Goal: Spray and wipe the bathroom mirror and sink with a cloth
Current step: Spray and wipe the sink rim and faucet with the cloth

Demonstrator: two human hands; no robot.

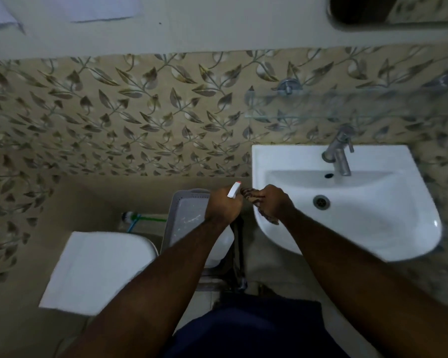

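My left hand (223,205) grips the spray bottle (234,189), nozzle aimed at the cloth (265,215) bunched in my closed right hand (274,200), over the sink (360,228) rim to catch drips.

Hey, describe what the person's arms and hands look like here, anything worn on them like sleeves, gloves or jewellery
Both arms are bare from the hands back to the bottom edge of the picture: no sleeves show on them. The left hand and the right hand wear no gloves, and no watch or bracelet shows at either wrist. The picture is too dim and soft to tell about rings. Below the arms, dark navy clothing covers the body.
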